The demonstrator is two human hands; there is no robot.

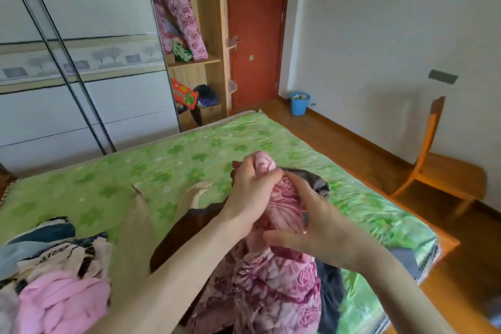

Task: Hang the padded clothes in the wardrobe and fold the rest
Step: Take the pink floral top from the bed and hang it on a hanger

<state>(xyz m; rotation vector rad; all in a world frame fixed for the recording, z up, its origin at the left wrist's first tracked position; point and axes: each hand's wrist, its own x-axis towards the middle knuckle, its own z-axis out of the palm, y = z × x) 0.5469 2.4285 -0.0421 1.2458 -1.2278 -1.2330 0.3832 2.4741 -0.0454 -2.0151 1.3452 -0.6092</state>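
Both hands over the green bedspread (173, 154): left hand (250, 187) clenched round the pink floral garment (284, 198), right hand (322, 228) loosely cupping it.

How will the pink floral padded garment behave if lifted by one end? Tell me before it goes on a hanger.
The pink floral padded garment will probably flop: it bunches where the left hand grips it and the right hand holds it. Its puffy folds suggest bulk, likely light for its size. The cloth looks matte, so probably not slippery.

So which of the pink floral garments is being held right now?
The floral garment on the bed, gripped by both the left hand and right hand; the other one hangs in the wardrobe.
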